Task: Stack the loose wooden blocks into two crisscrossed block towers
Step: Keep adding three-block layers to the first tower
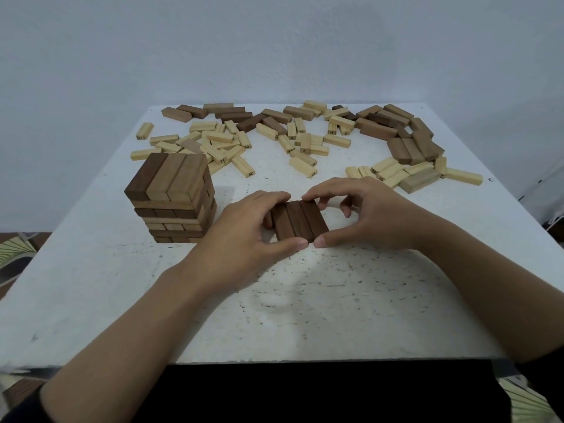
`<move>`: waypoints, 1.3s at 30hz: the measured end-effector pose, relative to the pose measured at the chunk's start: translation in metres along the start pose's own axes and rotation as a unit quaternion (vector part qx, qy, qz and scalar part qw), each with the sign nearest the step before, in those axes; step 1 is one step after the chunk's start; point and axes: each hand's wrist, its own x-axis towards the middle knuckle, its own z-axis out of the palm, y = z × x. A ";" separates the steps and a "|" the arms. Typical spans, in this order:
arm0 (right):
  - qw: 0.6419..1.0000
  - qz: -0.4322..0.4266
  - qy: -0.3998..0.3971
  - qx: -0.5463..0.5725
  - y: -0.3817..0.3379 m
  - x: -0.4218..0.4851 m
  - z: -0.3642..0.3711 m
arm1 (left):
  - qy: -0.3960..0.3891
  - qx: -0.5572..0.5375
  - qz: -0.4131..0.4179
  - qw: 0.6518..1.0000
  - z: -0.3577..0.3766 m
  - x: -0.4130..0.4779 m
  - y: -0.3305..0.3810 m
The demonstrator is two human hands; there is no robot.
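Pinching dark blocks point(297, 220) by ends, left hand point(244, 239), right hand point(369, 215), tower point(172, 190) just left

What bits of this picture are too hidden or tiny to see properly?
All in the head view:
- Tower: its back is hidden by itself, and its lower right corner by the left hand.
- Dark blocks: their ends are covered by the left hand and right hand, and whatever lies beneath is hidden.
- Pale blocks: the printed numbers are mostly too small to read.
- Brown pile: the blocks overlap, so they cannot be counted.
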 end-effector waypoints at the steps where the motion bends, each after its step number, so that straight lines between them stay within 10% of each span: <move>1: 1.000 0.005 0.002 -0.003 0.000 -0.001 0.000 | 0.005 -0.009 -0.005 1.000 0.000 -0.001 0.000; 21: 0.985 0.007 0.147 0.087 -0.006 -0.009 0.016 | -0.024 -0.001 0.016 1.000 -0.010 0.000 -0.005; 32: 0.990 0.001 0.065 0.124 -0.011 0.000 0.017 | -0.066 0.074 0.006 0.995 0.001 -0.003 0.007; 39: 0.991 -0.006 0.135 0.000 -0.011 -0.010 0.015 | -0.038 0.073 0.017 0.996 0.004 -0.005 0.006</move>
